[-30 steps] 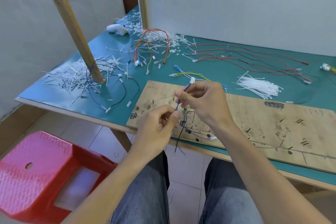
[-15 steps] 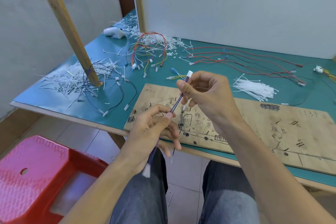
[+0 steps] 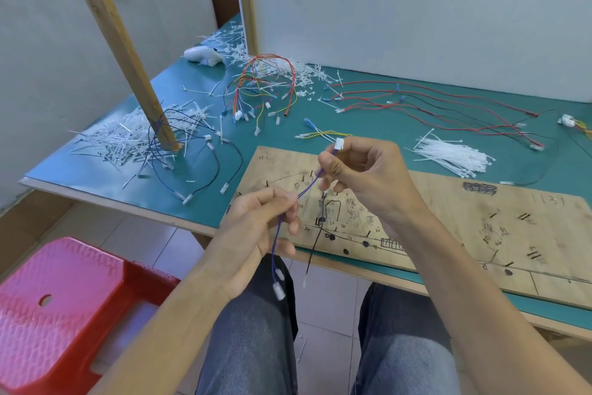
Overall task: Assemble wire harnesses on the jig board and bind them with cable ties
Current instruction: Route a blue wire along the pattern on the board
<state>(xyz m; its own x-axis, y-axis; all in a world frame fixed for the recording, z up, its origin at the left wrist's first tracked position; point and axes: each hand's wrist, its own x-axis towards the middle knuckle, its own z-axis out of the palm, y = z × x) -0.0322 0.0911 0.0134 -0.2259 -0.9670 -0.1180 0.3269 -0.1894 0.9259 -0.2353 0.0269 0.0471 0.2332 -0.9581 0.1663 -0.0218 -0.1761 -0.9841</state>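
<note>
Pulled apart since a second ago, the two hands now stretch the purple wire (image 3: 307,191) between them, and its tail connectors (image 3: 278,290), then lying on the jig board (image 3: 448,218), dangle over the lap. Nearest, the left hand (image 3: 256,234) pinches the wire between thumb and curled fingertips, with a red stool (image 3: 64,298) on the floor to its left. Farther, the right hand (image 3: 365,176) pinches the wire just below its white connector (image 3: 339,143), above the board. A black wire (image 3: 315,244) (its end over the near edge) hangs off the board. Beyond lie white cable ties (image 3: 455,157) on the green table (image 3: 205,189), then red wires (image 3: 432,103) and a looped multicoloured harness (image 3: 266,83). Cut tie ends (image 3: 121,141) are heaped round a wooden post (image 3: 128,58).
</note>
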